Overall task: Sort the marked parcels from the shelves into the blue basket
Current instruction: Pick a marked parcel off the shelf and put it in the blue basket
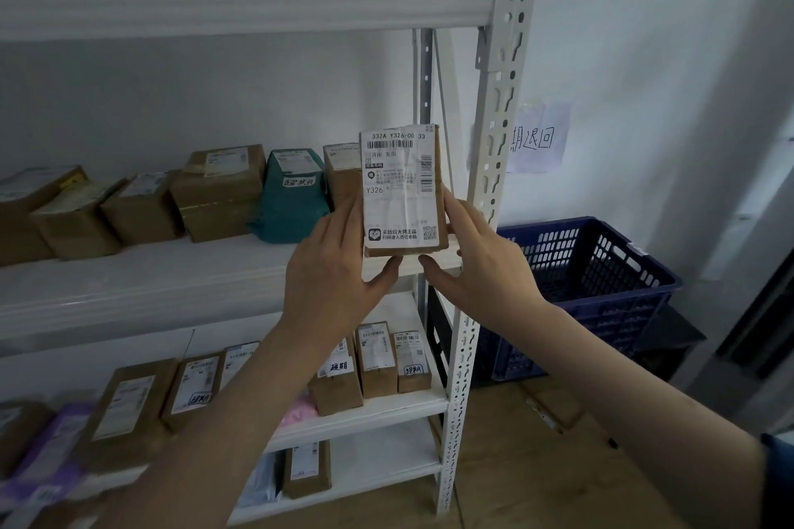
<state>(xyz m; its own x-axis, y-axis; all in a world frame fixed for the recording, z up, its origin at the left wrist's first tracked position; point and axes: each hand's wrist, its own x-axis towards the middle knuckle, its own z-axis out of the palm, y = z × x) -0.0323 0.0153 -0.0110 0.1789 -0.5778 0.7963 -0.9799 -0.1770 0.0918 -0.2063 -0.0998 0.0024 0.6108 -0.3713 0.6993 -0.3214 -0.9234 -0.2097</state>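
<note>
While both hands hold it up in front of the shelves, the brown parcel [401, 189] stands upright with its white shipping label facing the camera, the code Y326 printed on it. The left hand [333, 271] grips its lower left edge, thumb under the bottom corner and fingers behind the box. The right hand [477, 262] grips the lower right edge in the same way, thumb near the bottom and fingers curled round the side. The parcel sits in the air just in front of the right end of the middle shelf [172, 283], beside the white shelf post [494, 142].

Behind it on that shelf stand a row of brown boxes and a teal bag [292, 198] bearing a handwritten tag. On the lower shelf [386, 408] more brown boxes stand upright, several with handwritten tags stuck on them, next to a pink packet [298, 412]. To the right of the shelves, on the wooden floor against the white wall, sits the blue basket [601, 283], well apart from the parcel. A paper note [537, 137] with handwriting is stuck on the wall above the basket.
</note>
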